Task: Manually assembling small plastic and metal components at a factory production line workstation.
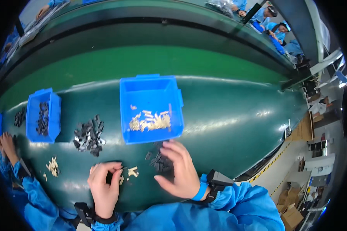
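My left hand [103,184] is closed in a pinch above the green tabletop, with thumb and forefinger together. A thin dark sliver shows at its fingertips, too small to name. Just beside them lie several small cream-coloured strips [133,171]. My right hand [182,171] has its fingers apart, and its fingertips hang at the edge of a small pile of black plastic pieces [158,161], partly hidden by the hand. Beyond both hands stands a blue bin [148,84] holding many cream strips [152,122]. To its left is a larger heap of black pieces [89,136].
A second blue bin [56,115] with dark pieces stands at the left, near another cream pile [53,167]. A co-worker's hand [8,147] rests at the far left. A raised green ledge [173,59] runs across the back. Cardboard boxes [291,215] lie beyond the table's right edge.
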Demonstrator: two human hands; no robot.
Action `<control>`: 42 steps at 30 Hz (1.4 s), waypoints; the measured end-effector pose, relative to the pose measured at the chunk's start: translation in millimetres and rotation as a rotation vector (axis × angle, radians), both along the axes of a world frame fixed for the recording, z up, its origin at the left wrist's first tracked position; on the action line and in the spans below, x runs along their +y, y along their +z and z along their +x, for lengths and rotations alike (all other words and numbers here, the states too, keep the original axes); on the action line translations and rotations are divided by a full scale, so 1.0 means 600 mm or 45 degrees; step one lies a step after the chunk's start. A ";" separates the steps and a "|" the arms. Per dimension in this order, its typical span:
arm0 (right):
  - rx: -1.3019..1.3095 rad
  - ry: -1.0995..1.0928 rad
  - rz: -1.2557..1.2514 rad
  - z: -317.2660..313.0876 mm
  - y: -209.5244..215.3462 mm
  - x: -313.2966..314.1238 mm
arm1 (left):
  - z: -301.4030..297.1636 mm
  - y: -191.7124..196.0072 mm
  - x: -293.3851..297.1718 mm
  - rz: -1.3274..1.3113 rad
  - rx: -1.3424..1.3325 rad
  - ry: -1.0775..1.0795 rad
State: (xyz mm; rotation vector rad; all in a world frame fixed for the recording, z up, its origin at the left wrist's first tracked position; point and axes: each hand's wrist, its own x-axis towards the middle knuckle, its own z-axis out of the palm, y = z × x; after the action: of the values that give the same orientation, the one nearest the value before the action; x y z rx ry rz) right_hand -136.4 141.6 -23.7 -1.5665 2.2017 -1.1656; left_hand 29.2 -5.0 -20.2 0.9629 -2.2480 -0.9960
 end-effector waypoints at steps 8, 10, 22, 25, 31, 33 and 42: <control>-0.105 0.297 -0.439 0.040 0.062 -0.079 | 0.016 0.002 0.006 0.086 -0.002 0.088; -0.093 0.288 -0.468 0.038 0.045 -0.094 | 0.018 0.004 0.005 0.085 -0.044 0.101; -0.009 0.376 -0.191 -0.006 0.003 -0.118 | -0.003 0.002 -0.016 0.412 0.141 0.094; 0.030 0.372 -0.116 0.009 -0.003 -0.120 | 0.008 0.002 -0.020 0.539 0.177 0.109; 0.179 0.389 -0.089 0.009 0.003 -0.108 | 0.013 0.011 -0.013 0.618 0.201 0.029; 0.179 0.436 -0.092 0.007 0.005 -0.108 | 0.012 0.014 -0.013 0.724 0.160 0.048; 0.156 0.402 -0.077 0.010 0.003 -0.111 | 0.008 0.012 -0.014 0.708 0.156 -0.010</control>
State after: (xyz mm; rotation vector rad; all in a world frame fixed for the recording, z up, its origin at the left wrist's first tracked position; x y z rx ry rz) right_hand -130.6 75.3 -21.7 -1.9703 1.9064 -1.0739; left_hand 34.0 -13.1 -13.0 1.0737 -1.9050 -1.6849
